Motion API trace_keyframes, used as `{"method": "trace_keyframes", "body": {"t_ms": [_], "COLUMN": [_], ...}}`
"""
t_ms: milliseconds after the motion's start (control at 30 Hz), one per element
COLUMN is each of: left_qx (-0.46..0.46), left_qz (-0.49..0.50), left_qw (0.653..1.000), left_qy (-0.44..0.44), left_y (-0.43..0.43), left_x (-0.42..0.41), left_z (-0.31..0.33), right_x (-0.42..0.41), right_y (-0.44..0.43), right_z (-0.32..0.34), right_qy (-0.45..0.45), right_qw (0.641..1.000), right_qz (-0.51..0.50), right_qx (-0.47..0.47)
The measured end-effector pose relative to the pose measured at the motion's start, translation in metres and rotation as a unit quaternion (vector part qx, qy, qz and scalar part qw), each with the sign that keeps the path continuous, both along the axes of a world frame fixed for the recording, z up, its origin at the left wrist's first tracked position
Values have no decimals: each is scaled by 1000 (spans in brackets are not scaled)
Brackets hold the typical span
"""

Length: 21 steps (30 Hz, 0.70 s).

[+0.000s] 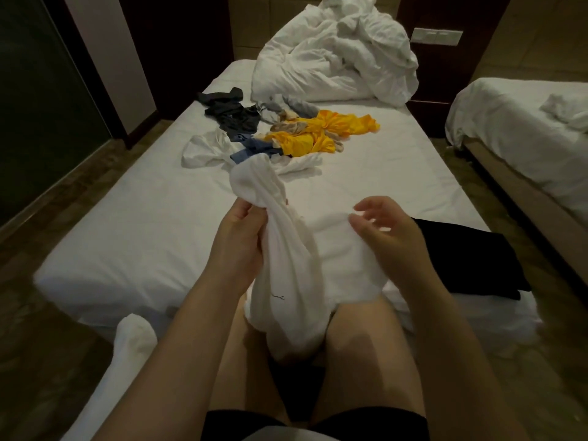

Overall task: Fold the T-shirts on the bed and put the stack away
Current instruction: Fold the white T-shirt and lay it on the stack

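A bunched white T-shirt [286, 265] hangs from the bed's near edge down between my knees. My left hand [237, 237] grips its twisted upper part, thumb curled round the cloth. My right hand [386, 232] hovers over the shirt's spread part on the right, fingers loosely curled, fingertips just at the fabric. A folded black garment [471, 259] lies flat on the bed [127, 237] beside my right wrist. Farther up the bed lies a loose pile: yellow shirts [321, 135], a white shirt [206, 148], a blue one [254, 149] and dark ones [232, 114].
A crumpled white duvet [337, 58] is heaped at the head of the bed. A second bed [525, 132] stands to the right across a narrow floor gap. My socked left foot [133, 335] rests on the floor at the lower left. A dark glass wall runs along the left.
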<state>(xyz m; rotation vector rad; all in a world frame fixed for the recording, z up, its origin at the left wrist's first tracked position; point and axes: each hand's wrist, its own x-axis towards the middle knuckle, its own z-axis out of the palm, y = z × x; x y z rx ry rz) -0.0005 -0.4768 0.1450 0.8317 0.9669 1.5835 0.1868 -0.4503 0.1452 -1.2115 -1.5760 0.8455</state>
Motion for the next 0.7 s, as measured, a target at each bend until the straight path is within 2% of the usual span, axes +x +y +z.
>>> {"method": "trace_keyframes", "body": {"t_ms": [100,167,267,400,467,633,700], "left_qx": [-6,-6,11,21,13,-5,0], "left_qz": [6,-2,-17,-3,-38,-102,-136], "left_qw": [996,988,980,950,936,910,913], "left_qy": [89,153,200,310,349,401,384], "left_y": [-3,-6,-8,-1,-2,-1,-1], "left_x": [8,15,16,6,7,10,9], "left_z": [1,1,3,-6,-10,-19,-22], "right_x": [-24,-42,-47,-33,-27,-17,-13], "right_y": [-13,-19,-16,-10,-8,-7,-7], "right_z": [6,8,7,5,5,8,6], "right_qy": [-86,-43,21,121,148,197,212], "right_qw": [992,990,997,992,987,979,976], "right_qz": [91,134,73,-26,-57,-51,-40], "right_qx": [17,15,31,26,31,29,26]}}
